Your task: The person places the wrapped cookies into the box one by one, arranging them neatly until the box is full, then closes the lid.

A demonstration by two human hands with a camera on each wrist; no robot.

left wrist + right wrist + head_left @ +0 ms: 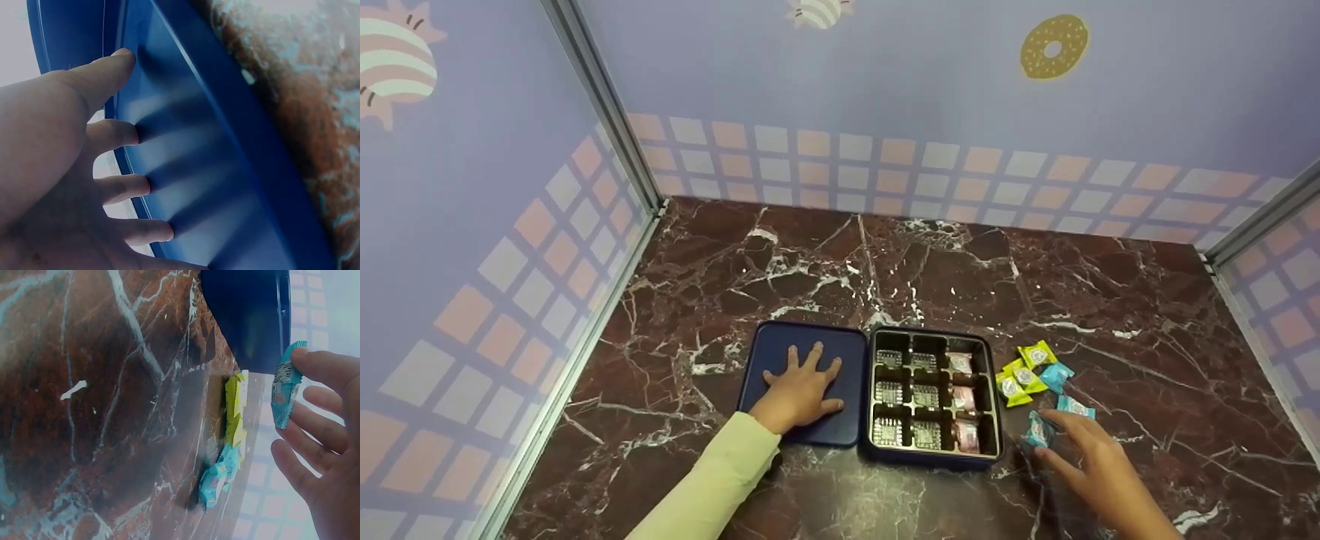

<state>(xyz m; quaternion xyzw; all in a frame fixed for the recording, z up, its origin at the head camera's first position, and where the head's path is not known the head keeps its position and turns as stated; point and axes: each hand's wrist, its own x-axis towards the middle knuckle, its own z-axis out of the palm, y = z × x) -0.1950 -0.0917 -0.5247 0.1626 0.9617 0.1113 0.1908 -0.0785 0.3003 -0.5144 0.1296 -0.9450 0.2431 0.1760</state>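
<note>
My left hand [802, 390] rests on a dark blue lid [763, 349] with its fingers spread; the left wrist view shows the fingertips touching the lid's surface. Right of the lid stands a blue tin box [999, 427] with a divided black insert. Pink wrapped candies [964, 398] sit in its right column, while the other two columns show ridged bottoms. Beyond the box's right side, my right hand [1091, 457] pinches a blue wrapped candy [286, 385] between thumb and fingers, above the table. Two more blue candies [1056, 377] lie just past that hand, beside several yellow candies [1024, 377].
The box and lid stand on a dark red marbled table [810, 255]. Lilac panels with printed squares [855, 176] enclose it at the back and on both sides. A metal corner post [607, 97] rises at the back left.
</note>
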